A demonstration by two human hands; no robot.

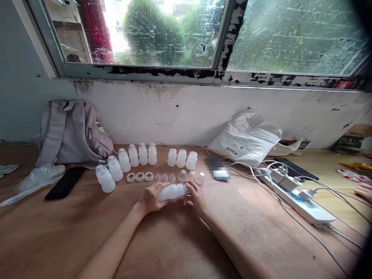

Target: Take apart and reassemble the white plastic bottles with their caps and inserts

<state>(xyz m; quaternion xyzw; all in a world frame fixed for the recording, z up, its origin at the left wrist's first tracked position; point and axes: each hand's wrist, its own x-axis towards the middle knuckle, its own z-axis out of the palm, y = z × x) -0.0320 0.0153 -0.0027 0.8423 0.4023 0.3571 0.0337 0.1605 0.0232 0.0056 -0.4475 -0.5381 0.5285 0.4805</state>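
Note:
A frosted white baby bottle lies nearly sideways between my hands, just above the table or touching it. My left hand is wrapped round its base end. The fingers of my right hand close on the clear cap end, at the right. Beyond my hands run white collar rings, clear bottle nipples and clear dome caps, partly hidden by my right hand. Behind these stand three uncapped bottles. To the left, several capped bottles form a curved row.
On the left are a grey backpack, a black phone and a plastic bag. A white power strip with trailing cables lies at right, near a silver mailer bag. Another person's hand shows at the right edge.

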